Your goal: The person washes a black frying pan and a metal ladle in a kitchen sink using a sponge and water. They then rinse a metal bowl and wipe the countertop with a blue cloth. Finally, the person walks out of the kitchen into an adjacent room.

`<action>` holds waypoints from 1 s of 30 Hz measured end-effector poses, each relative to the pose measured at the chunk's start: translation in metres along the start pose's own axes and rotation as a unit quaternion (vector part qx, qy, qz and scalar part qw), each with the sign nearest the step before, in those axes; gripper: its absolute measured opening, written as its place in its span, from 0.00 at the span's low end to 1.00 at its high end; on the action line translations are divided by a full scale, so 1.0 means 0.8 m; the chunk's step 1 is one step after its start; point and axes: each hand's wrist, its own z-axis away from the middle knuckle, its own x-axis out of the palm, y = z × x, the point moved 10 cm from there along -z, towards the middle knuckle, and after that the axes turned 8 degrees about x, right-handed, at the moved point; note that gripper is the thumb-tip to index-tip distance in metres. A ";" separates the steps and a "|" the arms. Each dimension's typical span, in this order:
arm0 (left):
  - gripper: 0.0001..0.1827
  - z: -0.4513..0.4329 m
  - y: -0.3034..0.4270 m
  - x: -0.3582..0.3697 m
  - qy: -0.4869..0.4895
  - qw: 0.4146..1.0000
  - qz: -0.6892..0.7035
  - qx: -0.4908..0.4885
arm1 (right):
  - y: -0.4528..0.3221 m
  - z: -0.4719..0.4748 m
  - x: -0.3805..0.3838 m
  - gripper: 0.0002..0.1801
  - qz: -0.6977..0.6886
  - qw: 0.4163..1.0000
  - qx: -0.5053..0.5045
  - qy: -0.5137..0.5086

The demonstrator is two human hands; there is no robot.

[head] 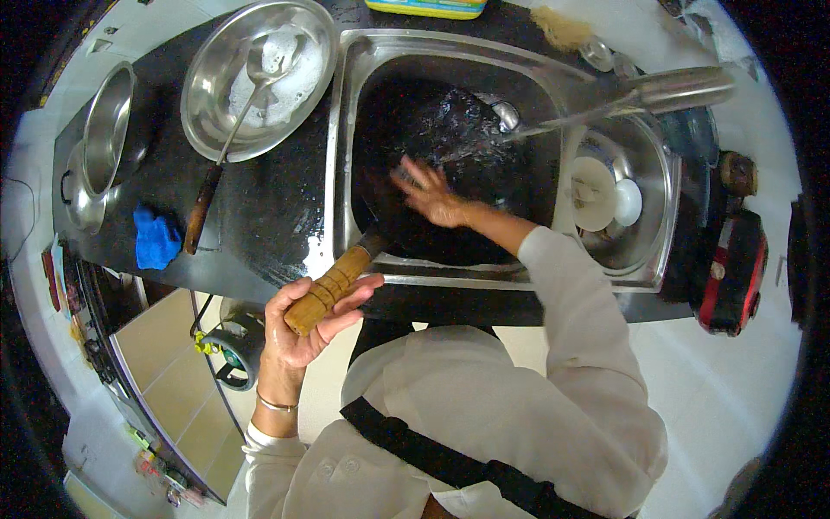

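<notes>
My left hand (301, 318) grips the ringed wooden handle (331, 289) of a large dark pan or wok (441, 233), which fills the left bowl of a steel sink (447, 279). Over the pan my right hand (428, 194) is spread and blurred, with its fingers apart and nothing seen in them. Water splashes in the pan just beyond that hand. A steel faucet (681, 89) reaches over the sink from the right. Whether my right fingers touch the pan's inner surface cannot be told.
Left of the sink, a steel basin (198, 110) holds suds and a wood-handled spatula (206, 204). A blue cloth (155, 240) and a steel pot (107, 130) lie farther left. The smaller right bowl holds a pale plate (593, 191) and a white dish (628, 202).
</notes>
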 end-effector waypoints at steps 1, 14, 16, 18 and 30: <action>0.35 0.002 -0.011 0.008 -0.028 0.996 0.065 -0.054 | -0.018 0.018 0.000 0.34 -0.057 0.996 -0.070 -0.018; 0.10 0.032 -0.098 0.153 0.054 0.997 -0.039 -0.042 | 0.068 0.104 -0.073 0.37 -0.052 0.975 0.169 -0.131; 0.10 0.041 -0.107 0.172 0.053 0.996 -0.061 -0.028 | 0.057 0.105 -0.075 0.37 -0.063 0.982 0.149 -0.099; 0.09 0.053 -0.118 0.194 0.060 0.995 -0.077 0.001 | 0.052 0.108 -0.078 0.38 -0.058 0.989 0.127 -0.059; 0.09 0.087 -0.137 0.214 0.056 0.995 -0.076 0.030 | 0.035 0.118 -0.087 0.41 -0.058 0.995 0.065 -0.054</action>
